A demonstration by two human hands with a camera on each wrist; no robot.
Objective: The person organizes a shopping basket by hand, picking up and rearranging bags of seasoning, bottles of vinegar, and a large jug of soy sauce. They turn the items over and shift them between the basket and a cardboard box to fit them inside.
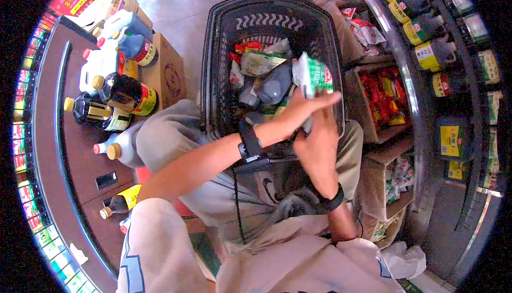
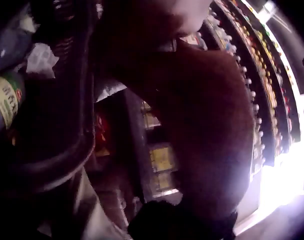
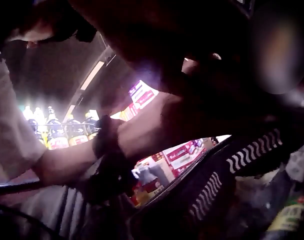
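Note:
A green-and-white packet [image 1: 316, 73] stands tilted over the right side of a black shopping basket [image 1: 213, 42]. My right hand [image 1: 319, 149] grips its lower part, fingers pointing away from me. My left hand [image 1: 285, 116] crosses in front at the packet's bottom, fingers stretched to the right over the right hand's fingers and thumb raised beside the packet. Inside the basket lie a pale flat pouch [image 1: 262, 63], dark bottles [image 1: 274, 86] and red-and-yellow packs [image 1: 246, 47]. Both hands are dark in the wrist views; a bottle with a green-and-cream label [image 2: 7, 97] shows in the basket.
Large sauce bottles [image 1: 128, 93] and white jugs stand to the left beside a cardboard box [image 1: 168, 71]. Open cartons of packets [image 1: 381, 95] line the right, below a shelf of bottles [image 1: 434, 55]. My knees flank the basket's near end.

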